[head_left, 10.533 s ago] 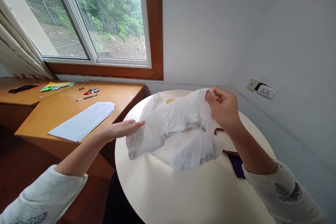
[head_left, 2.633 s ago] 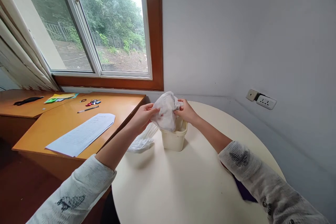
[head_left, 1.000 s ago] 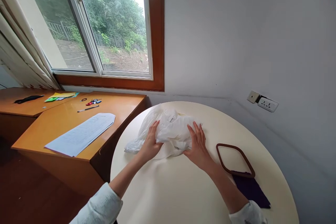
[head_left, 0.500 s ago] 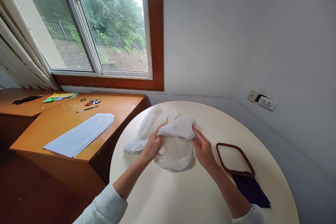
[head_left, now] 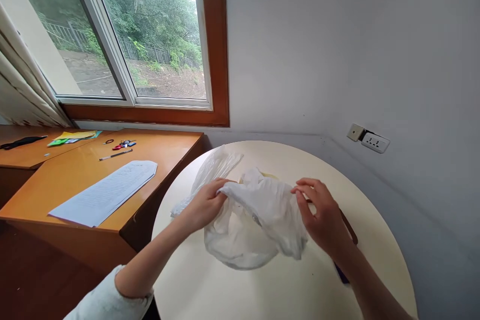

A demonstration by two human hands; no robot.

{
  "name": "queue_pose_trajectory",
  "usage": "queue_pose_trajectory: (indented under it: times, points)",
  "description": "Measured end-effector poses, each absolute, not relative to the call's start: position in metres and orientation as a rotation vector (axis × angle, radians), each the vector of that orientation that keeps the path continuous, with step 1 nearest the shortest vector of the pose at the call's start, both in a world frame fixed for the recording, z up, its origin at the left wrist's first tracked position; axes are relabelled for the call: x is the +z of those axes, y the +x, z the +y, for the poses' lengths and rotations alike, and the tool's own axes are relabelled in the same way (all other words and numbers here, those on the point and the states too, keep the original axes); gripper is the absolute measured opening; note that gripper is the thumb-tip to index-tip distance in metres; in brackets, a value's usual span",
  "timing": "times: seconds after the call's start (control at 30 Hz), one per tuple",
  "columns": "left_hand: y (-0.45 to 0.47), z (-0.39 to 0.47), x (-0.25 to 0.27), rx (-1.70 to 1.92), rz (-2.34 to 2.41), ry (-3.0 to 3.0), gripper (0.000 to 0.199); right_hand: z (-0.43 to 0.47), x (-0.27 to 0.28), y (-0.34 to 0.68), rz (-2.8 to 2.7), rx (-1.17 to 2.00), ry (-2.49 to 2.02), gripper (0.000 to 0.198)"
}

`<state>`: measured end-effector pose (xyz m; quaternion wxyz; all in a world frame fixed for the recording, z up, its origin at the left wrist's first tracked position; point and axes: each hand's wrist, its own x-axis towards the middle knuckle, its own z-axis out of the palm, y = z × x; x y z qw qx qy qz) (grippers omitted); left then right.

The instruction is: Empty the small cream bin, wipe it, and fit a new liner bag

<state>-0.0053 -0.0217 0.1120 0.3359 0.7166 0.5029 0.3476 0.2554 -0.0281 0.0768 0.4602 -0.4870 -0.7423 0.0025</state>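
Observation:
A thin, crumpled white plastic bag (head_left: pixel 266 205) spreads over the middle of the round table. My left hand (head_left: pixel 206 202) pinches its upper left edge between thumb and fingers. Beside the bag's right edge is my right hand (head_left: pixel 318 210), fingers slightly curled and parted from the thumb, with no plastic visibly held. The bag's right corner hangs down in front of it. More translucent plastic (head_left: pixel 213 170) lies behind my left hand; whether it is a separate bag I cannot tell. A bit of something yellowish shows behind the white plastic.
On the round table (head_left: pixel 232 295), a brown rounded frame (head_left: pixel 348 227) and a dark purple cloth (head_left: pixel 341 274) are mostly hidden by my right arm. The wooden desk (head_left: pixel 168 147) at left bears papers (head_left: pixel 108 192), a pen (head_left: pixel 115 155) and small colourful items. Wall sockets (head_left: pixel 375 142) are at right.
My right hand has come off the bag's edge and moved right. The left hand has shifted left and still holds on. The bag has spread wider, its right side dropping. The view has turned slightly.

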Motion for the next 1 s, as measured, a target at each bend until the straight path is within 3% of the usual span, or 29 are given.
queue_pose_trajectory:
  times: [0.13, 0.17, 0.27, 0.3, 0.37, 0.47, 0.57, 0.63, 0.83, 1.0]
  points:
    - [-0.001, -0.005, 0.127, 0.953, 1.333, 1.731, 0.023, -0.03, 0.101, 0.248, -1.881, 0.245, -1.21, 0.016]
    - [0.002, -0.003, 0.13, 0.959, 1.315, 1.707, 0.023, -0.035, 0.1, 0.241, -1.906, 0.276, -1.189, 0.027]
    - [0.014, -0.001, 0.139, 0.99, 1.275, 1.702, 0.021, -0.053, 0.085, 0.216, -2.008, 0.254, -1.116, 0.085]
    - [0.018, -0.001, 0.142, 1.002, 1.272, 1.713, 0.02, -0.057, 0.078, 0.208, -2.027, 0.204, -1.112, 0.093]
    - [0.023, -0.001, 0.149, 1.021, 1.275, 1.737, 0.02, -0.059, 0.065, 0.197, -1.996, 0.062, -1.156, 0.088]
    - [0.024, 0.001, 0.157, 1.023, 1.283, 1.716, 0.019, -0.048, 0.06, 0.201, -1.889, -0.077, -1.258, 0.063]
    - [0.016, 0.01, 0.159, 1.008, 1.292, 1.586, 0.019, -0.028, 0.068, 0.224, -1.861, 0.001, -1.281, 0.029]
    - [0.01, 0.02, 0.155, 0.949, 1.291, 1.448, 0.021, -0.014, 0.076, 0.241, -1.802, 0.15, -1.264, 0.017]
    - [-0.001, 0.058, 0.134, 0.859, 1.203, 1.247, 0.032, 0.046, 0.082, 0.271, -1.556, 0.795, -1.3, 0.026]
    - [0.0, 0.089, 0.107, 0.919, 1.366, 1.335, 0.038, 0.107, 0.063, 0.27, -1.53, 0.739, -1.408, 0.03]
